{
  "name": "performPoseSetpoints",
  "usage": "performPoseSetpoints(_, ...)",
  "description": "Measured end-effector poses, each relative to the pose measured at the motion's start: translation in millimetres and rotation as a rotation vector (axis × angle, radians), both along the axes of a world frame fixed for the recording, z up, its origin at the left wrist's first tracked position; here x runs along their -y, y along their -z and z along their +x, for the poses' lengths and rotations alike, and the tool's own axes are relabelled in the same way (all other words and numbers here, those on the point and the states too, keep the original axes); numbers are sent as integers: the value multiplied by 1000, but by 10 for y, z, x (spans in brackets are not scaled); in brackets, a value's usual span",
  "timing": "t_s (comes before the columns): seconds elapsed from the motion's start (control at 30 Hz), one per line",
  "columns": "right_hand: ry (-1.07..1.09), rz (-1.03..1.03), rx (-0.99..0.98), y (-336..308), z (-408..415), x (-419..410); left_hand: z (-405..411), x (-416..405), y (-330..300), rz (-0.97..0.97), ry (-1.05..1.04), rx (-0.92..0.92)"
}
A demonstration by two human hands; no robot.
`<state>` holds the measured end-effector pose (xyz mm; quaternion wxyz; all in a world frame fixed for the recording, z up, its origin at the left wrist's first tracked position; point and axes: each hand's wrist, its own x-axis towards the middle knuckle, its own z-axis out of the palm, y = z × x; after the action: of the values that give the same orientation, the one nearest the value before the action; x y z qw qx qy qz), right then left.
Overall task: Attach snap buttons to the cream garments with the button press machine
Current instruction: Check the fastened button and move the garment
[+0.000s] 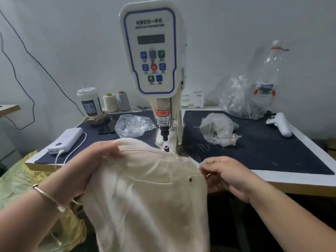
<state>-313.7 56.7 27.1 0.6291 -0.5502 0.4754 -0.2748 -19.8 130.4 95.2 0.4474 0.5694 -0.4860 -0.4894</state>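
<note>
Fingers of the left hand [101,157] are curled over the top edge of the cream garment [145,197], bunching the cloth and holding it up just in front of the button press machine [151,51]. The right hand [227,177] pinches the garment's other edge between thumb and fingers, so the waistband-like hem is stretched between the two grips. Held this way, the cloth stays taut and flat enough to slide onto the lower die [166,148], which sits uncovered just beyond the fabric's top edge, below the upper punch [165,133].

One dark snap [190,179] already shows near the right edge of the garment, close to the right fingers; the judgement is that the person is lining up the hem for a further press, and the cloth is not yet under the punch.

Most of the garment hangs off the front of the table [272,171], below the hands. On the dark mat, two plastic bags [134,124] [218,130] lie either side of the machine, near enough to reach, probably holding snap parts. A power bank [66,140] with its cable lies at the left, a white controller [280,124] at the right, and thread cones [116,101] and a cup [90,100] stand at the back.
</note>
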Motion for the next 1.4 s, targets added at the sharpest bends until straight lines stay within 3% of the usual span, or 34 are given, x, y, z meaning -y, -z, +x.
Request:
performPoseSetpoints(0.1, 195, -223, -257, 33, -33, 377, 395, 144, -41, 25, -84, 19)
performPoseSetpoints(0.2, 437, -610, -693, 53, -98, 836, 542, 253, 80, -10, -43, 61)
performPoseSetpoints(0.3, 301, -555, -1000, 62, -96, 1256, 423, 455, 265, -71, -3, 96)
performPoseSetpoints(0.37, 242, -455, -1089, 93, -91, 1483, 334, 658, 342, -130, 43, 80)
performPoseSetpoints(0.43, 269, -469, -1087, 142, -76, 1606, 272, 870, 393, -203, 43, 60)
performPoseSetpoints(0.5, 309, -490, -1062, 201, -50, 1633, 230, 1063, 495, -279, -10, 152)
performPoseSetpoints(0.6, 337, -544, -1046, 282, -17, 1635, 307, 1285, 867, -297, -154, 634)
performPoseSetpoints(0.67, 364, -603, -1030, 333, -25, 1653, 369, 1334, 1065, -263, -215, 798)
performPoseSetpoints(0.93, 449, -676, -1010, 397, -45, 1675, 426, 1303, 1015, -205, -280, 456)
performPoseSetpoints(1.4, 383, -700, -1010, 443, -83, 1745, 388, 1337, 1019, -206, -317, 411)
